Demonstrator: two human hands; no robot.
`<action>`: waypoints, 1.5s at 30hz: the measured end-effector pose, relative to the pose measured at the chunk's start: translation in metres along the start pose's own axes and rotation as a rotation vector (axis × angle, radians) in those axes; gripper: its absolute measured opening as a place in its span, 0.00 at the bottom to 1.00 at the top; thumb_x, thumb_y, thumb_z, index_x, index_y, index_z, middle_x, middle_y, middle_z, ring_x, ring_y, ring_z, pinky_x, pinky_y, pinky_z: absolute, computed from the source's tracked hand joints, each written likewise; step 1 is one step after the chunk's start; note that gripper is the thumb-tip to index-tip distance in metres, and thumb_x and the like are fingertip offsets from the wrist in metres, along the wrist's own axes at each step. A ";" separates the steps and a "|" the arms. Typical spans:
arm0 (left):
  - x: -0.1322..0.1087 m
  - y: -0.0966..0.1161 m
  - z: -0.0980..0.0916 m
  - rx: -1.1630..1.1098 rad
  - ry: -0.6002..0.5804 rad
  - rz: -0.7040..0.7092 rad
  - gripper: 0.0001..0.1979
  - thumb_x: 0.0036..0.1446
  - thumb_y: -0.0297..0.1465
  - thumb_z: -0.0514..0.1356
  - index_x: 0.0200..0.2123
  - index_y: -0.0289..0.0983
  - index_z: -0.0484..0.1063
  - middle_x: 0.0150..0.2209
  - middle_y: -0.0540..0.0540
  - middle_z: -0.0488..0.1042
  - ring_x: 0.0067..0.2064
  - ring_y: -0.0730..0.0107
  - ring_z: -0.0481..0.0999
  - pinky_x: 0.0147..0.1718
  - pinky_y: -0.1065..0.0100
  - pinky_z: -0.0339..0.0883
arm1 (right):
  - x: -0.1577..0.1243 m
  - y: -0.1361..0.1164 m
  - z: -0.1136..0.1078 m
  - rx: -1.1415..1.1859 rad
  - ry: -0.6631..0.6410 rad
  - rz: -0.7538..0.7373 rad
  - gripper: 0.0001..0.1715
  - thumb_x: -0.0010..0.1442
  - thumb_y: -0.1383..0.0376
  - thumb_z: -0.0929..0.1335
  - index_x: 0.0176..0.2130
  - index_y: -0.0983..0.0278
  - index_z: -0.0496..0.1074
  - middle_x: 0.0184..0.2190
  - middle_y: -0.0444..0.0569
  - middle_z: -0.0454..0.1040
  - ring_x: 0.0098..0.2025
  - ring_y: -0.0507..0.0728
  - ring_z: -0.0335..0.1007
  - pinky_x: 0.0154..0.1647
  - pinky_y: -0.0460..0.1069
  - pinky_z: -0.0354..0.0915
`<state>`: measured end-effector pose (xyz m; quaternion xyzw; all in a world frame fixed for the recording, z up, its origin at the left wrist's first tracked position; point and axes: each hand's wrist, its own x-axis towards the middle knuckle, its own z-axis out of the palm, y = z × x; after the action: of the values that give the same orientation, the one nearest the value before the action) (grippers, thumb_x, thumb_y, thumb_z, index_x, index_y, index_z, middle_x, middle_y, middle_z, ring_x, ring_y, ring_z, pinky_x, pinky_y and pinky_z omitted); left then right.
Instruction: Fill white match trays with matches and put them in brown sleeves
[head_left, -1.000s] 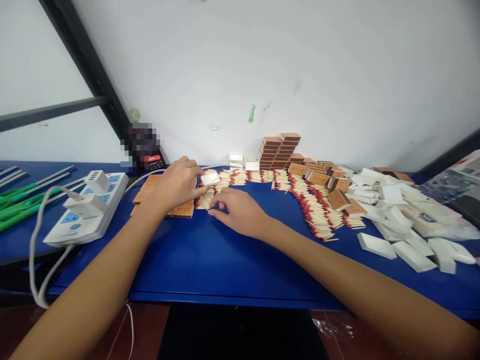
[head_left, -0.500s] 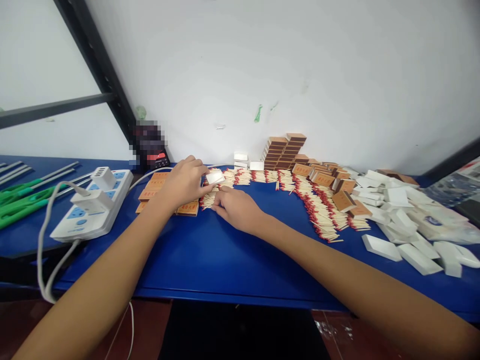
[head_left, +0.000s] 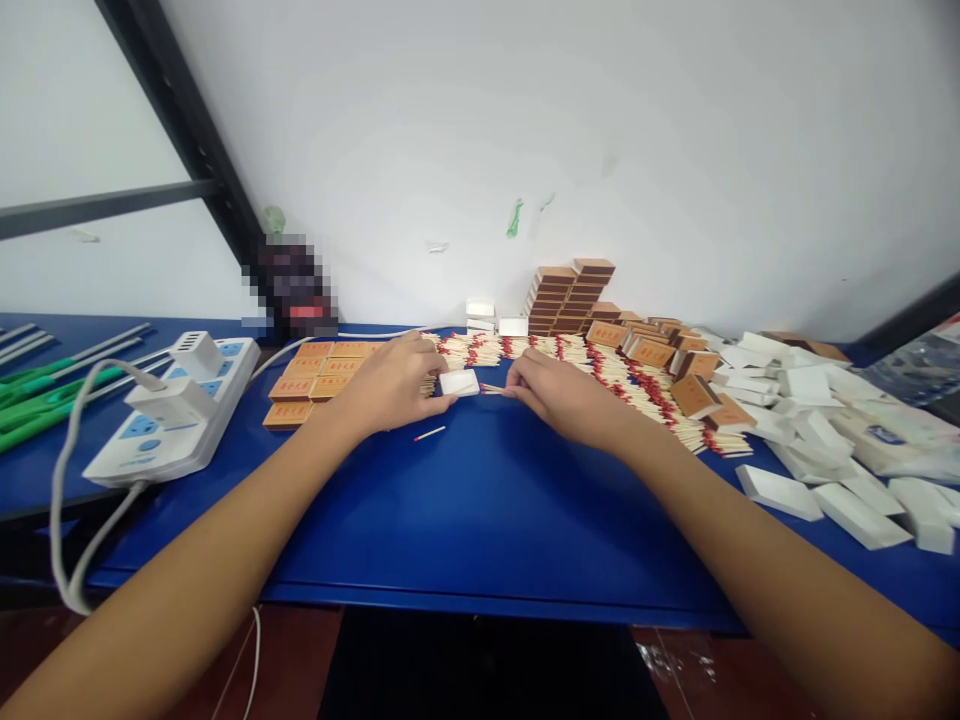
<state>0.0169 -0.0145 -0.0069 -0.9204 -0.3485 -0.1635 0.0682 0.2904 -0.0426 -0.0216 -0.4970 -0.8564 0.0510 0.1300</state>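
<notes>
My left hand (head_left: 390,385) pinches a small white matchbox tray (head_left: 459,382) just above the blue table (head_left: 480,500). My right hand (head_left: 559,395) is closed in a pinch beside the tray, fingertips on a few matches (head_left: 491,388) that point at the tray's open end. One loose match (head_left: 430,434) lies on the table below my left hand. A long row of red-tipped matches (head_left: 637,395) runs behind and to the right of both hands.
Flat brown matchbox sleeves (head_left: 315,375) lie left of my left hand. Stacked brown boxes (head_left: 570,298) stand at the wall. White trays (head_left: 810,440) are heaped at right. A white power strip (head_left: 176,410) with plugs and green-handled tools (head_left: 45,395) sit at left.
Both hands have shifted right with the white tray, from over the left end of the match row to the open table. A single match now lies on the table.
</notes>
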 end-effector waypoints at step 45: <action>0.001 0.006 0.006 -0.091 -0.092 -0.012 0.15 0.63 0.42 0.67 0.42 0.36 0.80 0.39 0.42 0.80 0.47 0.52 0.77 0.48 0.55 0.68 | -0.004 0.007 -0.002 0.008 -0.109 0.069 0.08 0.71 0.63 0.65 0.40 0.63 0.72 0.39 0.53 0.76 0.39 0.59 0.70 0.38 0.51 0.59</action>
<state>0.0232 -0.0170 -0.0126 -0.9269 -0.3490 -0.1373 0.0091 0.2987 -0.0422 -0.0220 -0.5223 -0.8443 0.0861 0.0831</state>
